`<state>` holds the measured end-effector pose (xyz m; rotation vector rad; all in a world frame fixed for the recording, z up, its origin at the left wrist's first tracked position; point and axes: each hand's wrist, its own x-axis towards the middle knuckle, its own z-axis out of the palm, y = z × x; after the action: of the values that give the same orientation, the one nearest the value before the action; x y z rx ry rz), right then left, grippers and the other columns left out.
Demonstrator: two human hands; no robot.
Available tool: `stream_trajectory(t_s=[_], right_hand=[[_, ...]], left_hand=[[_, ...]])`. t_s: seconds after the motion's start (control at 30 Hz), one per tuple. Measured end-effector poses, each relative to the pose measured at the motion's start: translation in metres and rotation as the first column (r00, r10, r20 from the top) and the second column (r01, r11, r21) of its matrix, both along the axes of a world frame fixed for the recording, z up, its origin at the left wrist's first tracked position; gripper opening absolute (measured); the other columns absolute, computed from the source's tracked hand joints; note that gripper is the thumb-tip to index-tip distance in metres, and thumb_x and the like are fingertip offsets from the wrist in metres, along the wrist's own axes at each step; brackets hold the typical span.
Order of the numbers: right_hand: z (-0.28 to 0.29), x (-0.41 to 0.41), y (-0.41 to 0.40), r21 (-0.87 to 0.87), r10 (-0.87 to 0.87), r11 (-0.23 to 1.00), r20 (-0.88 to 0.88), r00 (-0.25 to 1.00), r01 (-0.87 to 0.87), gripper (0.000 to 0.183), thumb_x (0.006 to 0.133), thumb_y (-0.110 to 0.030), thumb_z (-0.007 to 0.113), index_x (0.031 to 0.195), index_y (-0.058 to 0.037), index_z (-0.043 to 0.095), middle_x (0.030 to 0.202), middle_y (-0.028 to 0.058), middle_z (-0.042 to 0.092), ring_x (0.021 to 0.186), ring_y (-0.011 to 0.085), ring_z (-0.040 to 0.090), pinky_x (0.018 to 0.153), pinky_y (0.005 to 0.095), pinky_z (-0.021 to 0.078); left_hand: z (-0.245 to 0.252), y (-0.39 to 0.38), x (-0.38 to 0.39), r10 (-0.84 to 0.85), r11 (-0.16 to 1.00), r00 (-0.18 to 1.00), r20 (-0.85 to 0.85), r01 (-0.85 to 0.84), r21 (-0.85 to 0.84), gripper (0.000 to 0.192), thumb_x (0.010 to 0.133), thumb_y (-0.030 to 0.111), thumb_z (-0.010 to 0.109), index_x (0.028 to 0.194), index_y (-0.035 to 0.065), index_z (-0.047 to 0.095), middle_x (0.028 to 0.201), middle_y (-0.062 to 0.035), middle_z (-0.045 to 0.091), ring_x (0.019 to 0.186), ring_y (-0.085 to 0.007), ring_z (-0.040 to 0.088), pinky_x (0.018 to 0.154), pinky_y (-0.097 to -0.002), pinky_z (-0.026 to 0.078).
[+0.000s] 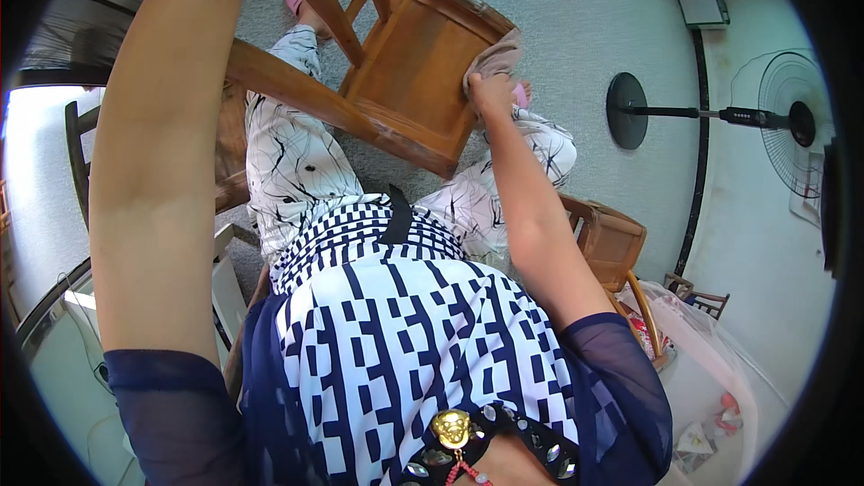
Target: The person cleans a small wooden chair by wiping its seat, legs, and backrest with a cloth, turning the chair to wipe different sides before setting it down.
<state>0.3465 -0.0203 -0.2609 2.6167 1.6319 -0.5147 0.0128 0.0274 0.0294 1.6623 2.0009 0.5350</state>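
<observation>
My right hand (495, 93) is closed around a greyish-pink cloth (500, 58) and presses it on the edge of a wooden chair's seat (412, 57). The chair stands between my knees, its posts and slats (307, 0) rising toward the top of the picture. The finish looks worn along the seat's rim. My left arm reaches up past the picture's top edge, so my left hand is out of view.
A standing fan (725, 115) is on the right, near the wall. Beside my right elbow is a smaller wooden chair (611, 243). Sheer white netting (715, 351) hangs at lower right. More dark wooden furniture (75, 155) stands on the left.
</observation>
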Motion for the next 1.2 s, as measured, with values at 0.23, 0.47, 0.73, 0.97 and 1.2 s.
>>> stream_trajectory(t_s=[0.23,0.47,0.73,0.97,1.2], right_hand=[[0.006,-0.013,-0.056,0.028,0.058,0.998,0.034,0.998,-0.059,0.068,0.076,-0.041,0.058,0.117,0.0107,0.044,0.124,0.0256,0.046,0.109,0.0446,0.051,0.093,0.0465,0.0436],[0.025,-0.018,-0.107,-0.190,0.406,0.907,0.148,0.902,-0.377,0.058,0.076,-0.038,0.062,0.108,0.0083,0.050,0.113,0.0261,0.055,0.101,0.0402,0.058,0.084,0.0437,0.0495],[0.062,0.037,-0.039,0.054,0.144,0.986,-0.743,0.653,-0.156,0.042,0.077,-0.020,0.050,0.110,0.0045,0.058,0.095,0.0133,0.063,0.087,0.0207,0.062,0.076,0.0333,0.0488],[0.035,0.053,0.048,0.328,0.233,0.938,-0.343,0.910,-0.116,0.044,0.078,-0.026,0.050,0.114,-0.0001,0.058,0.099,0.0207,0.066,0.094,0.0316,0.063,0.086,0.0376,0.0469],[0.042,-0.035,0.065,-0.112,0.310,0.948,0.101,0.945,-0.299,0.047,0.081,-0.032,0.059,0.112,0.0030,0.059,0.125,0.0253,0.047,0.104,0.0395,0.058,0.088,0.0404,0.0485]], left_hand=[[-0.012,0.010,-0.004,0.057,0.996,0.993,-0.103,-0.050,0.067,0.044,0.079,0.029,0.068,0.104,-0.0051,0.057,0.084,-0.0186,0.064,0.069,-0.0257,0.064,0.060,-0.0368,0.051],[-0.012,0.005,-0.003,0.057,0.998,0.986,-0.154,-0.051,0.047,0.042,0.078,0.031,0.066,0.101,-0.0040,0.060,0.086,-0.0216,0.065,0.076,-0.0288,0.066,0.066,-0.0384,0.052],[-0.008,0.000,0.000,0.062,0.995,0.985,-0.162,-0.049,0.083,0.043,0.079,0.030,0.065,0.104,-0.0045,0.058,0.086,-0.0212,0.065,0.071,-0.0276,0.066,0.063,-0.0374,0.053],[-0.003,0.001,0.001,0.063,0.997,0.989,-0.133,-0.057,0.051,0.045,0.080,0.030,0.063,0.108,-0.0045,0.053,0.087,-0.0199,0.064,0.068,-0.0278,0.065,0.060,-0.0371,0.052],[-0.005,0.004,-0.005,0.054,0.997,0.990,-0.127,-0.047,0.058,0.043,0.079,0.029,0.064,0.104,-0.0040,0.053,0.085,-0.0203,0.063,0.068,-0.0282,0.064,0.060,-0.0379,0.051]])
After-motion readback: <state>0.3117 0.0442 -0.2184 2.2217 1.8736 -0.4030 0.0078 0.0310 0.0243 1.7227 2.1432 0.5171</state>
